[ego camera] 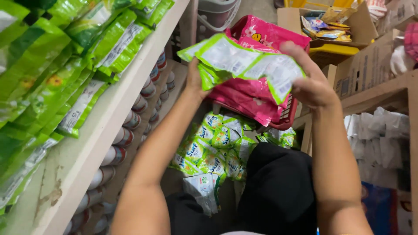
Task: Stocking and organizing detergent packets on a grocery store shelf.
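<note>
While we stretch the strip of green sachets (244,65) level between a closed left hand (197,82) and right hand (310,85), both grips pinching its ends so it hangs untangled, more loose sachets (213,152) lie below our grip and stocked green packets (65,52) fill the shelf (87,161) to its left.

Both bare forearms reach up and forward, close together. The left hand (197,80) is raised with fingers curled closed in a grip; the right hand (310,82) pinches, its fingers bent downward
</note>
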